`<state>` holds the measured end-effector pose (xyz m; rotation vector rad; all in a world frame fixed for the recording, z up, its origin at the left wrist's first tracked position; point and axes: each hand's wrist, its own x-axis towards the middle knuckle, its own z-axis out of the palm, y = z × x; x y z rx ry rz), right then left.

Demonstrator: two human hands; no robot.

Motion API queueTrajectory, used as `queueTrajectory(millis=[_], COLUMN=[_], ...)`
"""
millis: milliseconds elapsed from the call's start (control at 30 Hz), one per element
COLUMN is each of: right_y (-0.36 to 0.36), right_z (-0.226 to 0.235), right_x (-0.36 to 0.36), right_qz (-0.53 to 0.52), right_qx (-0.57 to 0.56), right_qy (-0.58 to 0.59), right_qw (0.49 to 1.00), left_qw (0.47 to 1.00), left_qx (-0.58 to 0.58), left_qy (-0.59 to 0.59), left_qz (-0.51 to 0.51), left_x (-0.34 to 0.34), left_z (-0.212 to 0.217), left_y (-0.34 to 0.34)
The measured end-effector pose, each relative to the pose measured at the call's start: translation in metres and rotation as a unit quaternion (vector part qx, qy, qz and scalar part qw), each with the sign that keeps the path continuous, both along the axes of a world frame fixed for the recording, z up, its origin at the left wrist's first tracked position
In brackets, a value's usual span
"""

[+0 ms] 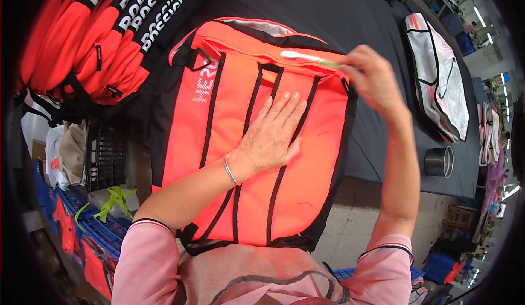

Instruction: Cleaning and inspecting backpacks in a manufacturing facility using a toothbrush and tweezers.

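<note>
A toothbrush is pinched in the right hand, lying crosswise, head pointing left; the orange bag is pressed by the flat, open left hand.

Looked like a bag factory/sewing workshop: stack of identical orange-red bags at upper left, black worktable, blue plastic crates on floor, more workstations w/ ceiling strip lights behind.

Bag lay flat on table, left hand on it. Right hand at bag's far edge, holding probably a brush. Stacked bags far-left, metal cup right.
</note>
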<state>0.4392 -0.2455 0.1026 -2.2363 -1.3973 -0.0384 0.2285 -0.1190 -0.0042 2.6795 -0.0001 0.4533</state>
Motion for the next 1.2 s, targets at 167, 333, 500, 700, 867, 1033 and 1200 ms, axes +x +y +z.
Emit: queueTrajectory(millis=[167, 333, 500, 700, 867, 1033, 1200], right_y=[-0.023, -0.080, -0.076, -0.025, 0.035, 0.099, 0.122], right_z=[0.001, 0.051, 0.025, -0.005, -0.023, -0.033, -0.036], right_x=[0.003, 0.013, 0.006, -0.006, -0.024, -0.028, -0.020], right_qz=[-0.023, -0.063, -0.155, -0.112, 0.012, 0.071, 0.119], right_qx=[-0.107, -0.132, 0.059, 0.088, 0.095, 0.056, -0.028], right_qy=[-0.041, 0.013, 0.227, 0.239, 0.167, 0.102, 0.049], right_qw=[0.993, 0.989, 0.960, 0.960, 0.981, 0.991, 0.991], left_qw=[0.999, 1.000, 0.966, 0.976, 0.991, 0.991, 0.991], left_qx=[-0.016, -0.003, 0.196, 0.122, 0.029, 0.014, -0.006], left_qy=[-0.031, -0.026, -0.164, 0.010, 0.039, 0.026, 0.021], left_qz=[-0.016, 0.004, 0.048, 0.181, 0.122, 0.130, 0.129], left_x=[-0.002, -0.003, -0.002, -0.020, -0.052, -0.053, -0.052], left_z=[-0.002, -0.001, 0.002, 0.017, 0.000, -0.002, -0.002], left_y=[0.004, 0.002, 0.025, 0.083, 0.080, 0.080, 0.080])
